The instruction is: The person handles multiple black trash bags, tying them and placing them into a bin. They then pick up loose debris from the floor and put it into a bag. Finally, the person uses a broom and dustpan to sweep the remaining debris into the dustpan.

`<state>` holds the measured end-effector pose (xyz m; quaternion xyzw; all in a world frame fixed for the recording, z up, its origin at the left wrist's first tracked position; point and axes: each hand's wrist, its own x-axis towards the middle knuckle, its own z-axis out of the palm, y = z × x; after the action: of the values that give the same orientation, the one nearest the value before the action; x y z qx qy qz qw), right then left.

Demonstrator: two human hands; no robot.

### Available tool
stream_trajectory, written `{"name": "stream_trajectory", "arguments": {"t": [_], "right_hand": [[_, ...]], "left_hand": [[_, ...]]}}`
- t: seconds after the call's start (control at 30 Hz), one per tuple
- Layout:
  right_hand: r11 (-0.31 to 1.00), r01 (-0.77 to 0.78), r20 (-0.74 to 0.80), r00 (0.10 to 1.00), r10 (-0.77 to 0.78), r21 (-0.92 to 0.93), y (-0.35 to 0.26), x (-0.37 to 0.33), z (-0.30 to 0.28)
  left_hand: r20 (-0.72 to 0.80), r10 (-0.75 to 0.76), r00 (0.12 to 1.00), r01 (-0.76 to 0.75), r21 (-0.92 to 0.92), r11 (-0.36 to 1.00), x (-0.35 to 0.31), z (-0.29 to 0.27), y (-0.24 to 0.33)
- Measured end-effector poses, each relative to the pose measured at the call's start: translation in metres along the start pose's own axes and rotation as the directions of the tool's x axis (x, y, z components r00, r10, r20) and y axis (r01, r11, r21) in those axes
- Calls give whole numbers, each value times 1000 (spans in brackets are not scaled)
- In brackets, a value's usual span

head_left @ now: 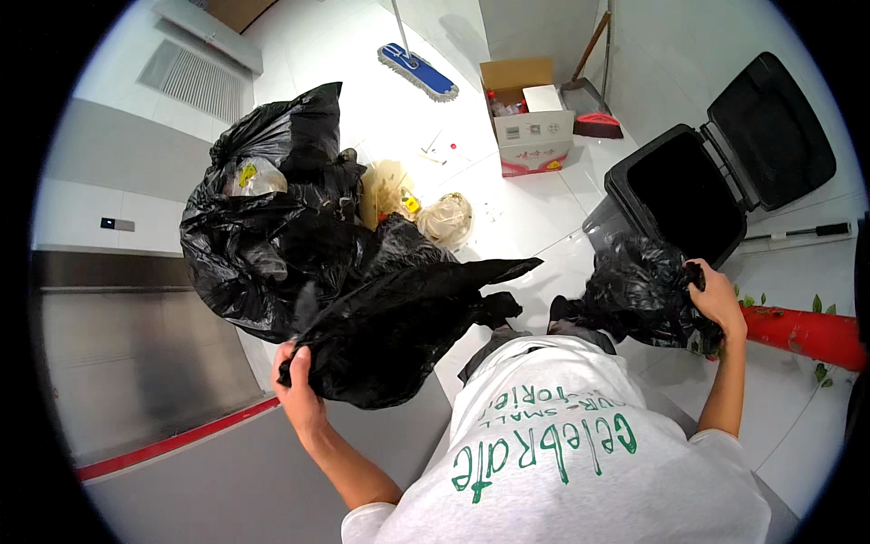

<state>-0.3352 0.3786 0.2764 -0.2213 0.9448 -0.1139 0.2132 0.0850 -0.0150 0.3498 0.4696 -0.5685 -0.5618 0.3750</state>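
My left hand is closed on the edge of a black garbage bag, which stretches to the right in front of me. Behind it bulges a large, full black garbage bag, with a clear plastic bag of waste showing at its top. On the right, my right hand grips a crumpled black plastic bag, bunched beside my legs. Whether the two hand-held pieces join cannot be made out. Just beyond my right hand stands a dark wheelie bin, its lid swung back.
A tied pale bag and small litter lie on the white floor. Farther off are a blue flat mop, a cardboard box with bottles, and a dustpan with a red broom. A red pipe lies at the right.
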Motion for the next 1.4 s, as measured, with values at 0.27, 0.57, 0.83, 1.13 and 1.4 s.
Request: {"name": "stream_trajectory", "arguments": {"t": [0.27,0.57,0.83,1.13,1.4], "right_hand": [[837,229,-364,930,-39,496,57,-22,0],[878,142,-798,-369,476,458,79,-143,-52],[913,-362,-831,-554,-49,188,84,-186,-31],[641,-52,-320,833,450,766,0,-80,149],[612,190,-110,980,-167,768,-73,-111,34]], "left_hand": [[75,207,976,-169,-347,923,11,53,9],[43,104,994,-74,-447,891,62,106,-7],[407,155,900,111,-559,822,95,171,-4],[799,334,500,-530,-23,848,1,273,-2],[904,-114,-413,-230,18,973,-49,337,-46]]}}
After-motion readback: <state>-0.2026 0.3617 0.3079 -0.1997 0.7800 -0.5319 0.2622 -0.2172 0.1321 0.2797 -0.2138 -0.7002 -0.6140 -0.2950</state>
